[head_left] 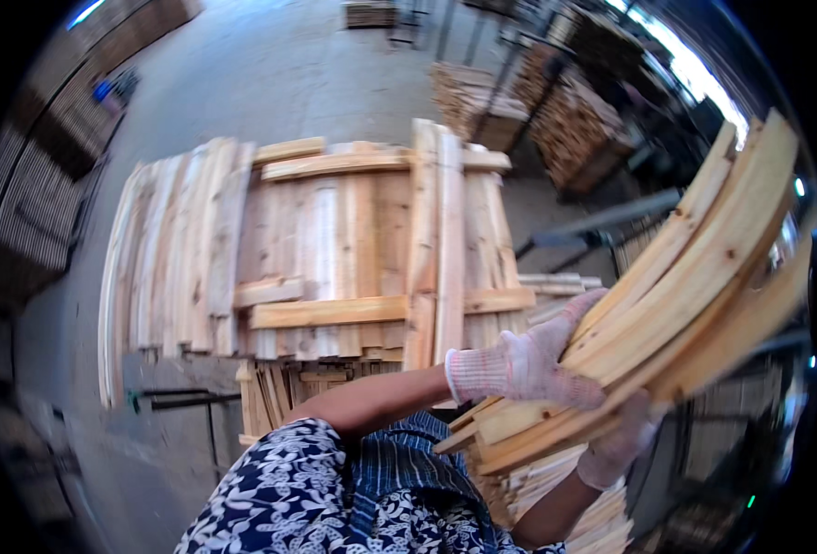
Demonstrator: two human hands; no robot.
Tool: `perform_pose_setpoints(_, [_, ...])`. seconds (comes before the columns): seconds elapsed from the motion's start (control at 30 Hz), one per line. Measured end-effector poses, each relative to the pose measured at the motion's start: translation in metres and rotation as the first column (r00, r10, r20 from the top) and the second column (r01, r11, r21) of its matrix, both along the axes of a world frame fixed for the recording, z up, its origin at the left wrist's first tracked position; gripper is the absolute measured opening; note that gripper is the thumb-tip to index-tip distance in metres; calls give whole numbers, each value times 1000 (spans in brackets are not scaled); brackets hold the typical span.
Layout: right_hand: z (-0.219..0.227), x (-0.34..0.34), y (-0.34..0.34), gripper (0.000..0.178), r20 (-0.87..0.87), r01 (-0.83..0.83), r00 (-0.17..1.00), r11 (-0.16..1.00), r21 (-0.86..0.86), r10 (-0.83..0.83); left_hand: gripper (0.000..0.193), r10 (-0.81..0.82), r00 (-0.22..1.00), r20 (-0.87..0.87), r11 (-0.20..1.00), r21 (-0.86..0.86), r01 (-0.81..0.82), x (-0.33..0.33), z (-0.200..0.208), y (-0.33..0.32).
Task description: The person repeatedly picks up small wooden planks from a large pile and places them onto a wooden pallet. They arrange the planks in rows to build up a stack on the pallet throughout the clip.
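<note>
Several pale wooden boards (695, 286), bunched side by side, lie slantwise across my right side, with their near ends close to my waist. My left hand (542, 360), in a whitish knit glove, grips the bundle from above, its thumb and fingers spread across the upper boards. From beneath, my right hand (621, 439), gloved too, clasps the lower edge; the boards hide part of its fingers. To the left is a wide stack of boards (312, 231), with crosspieces and two lengthwise boards (434, 240) lying on top.
More loose boards (575, 499) lie low beside my right forearm. Further stacks of wood (570, 120) stand at the far right, beside dark metal bars. Tall stacks (35, 203) line the left side. A dark metal bar (192, 402) juts out near the stack's front left corner.
</note>
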State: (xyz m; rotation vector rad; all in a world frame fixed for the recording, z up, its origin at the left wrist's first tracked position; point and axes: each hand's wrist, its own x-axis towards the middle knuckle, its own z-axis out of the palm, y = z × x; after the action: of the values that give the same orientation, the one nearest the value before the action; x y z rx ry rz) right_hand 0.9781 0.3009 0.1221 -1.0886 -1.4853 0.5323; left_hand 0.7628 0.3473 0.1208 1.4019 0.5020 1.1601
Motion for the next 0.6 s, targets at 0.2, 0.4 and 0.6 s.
perform_pose_setpoints(0.2, [11,-157,54,80,-411,-467,860,791,-395,303,112,379,924,-48,827,-431,-362,-106,-8,-47])
perform_pose_setpoints(0.4, [-42,-257,99,91,-528,-756,651,407,-513,545,101,676,709,-200,547,-509,-665,-178,-50,-49])
perform_pose_setpoints(0.6, [-138,-329,139,91,240,-275,775,654,-705,585,78,414,57,-909,293,73,-953,-254,-140,-10])
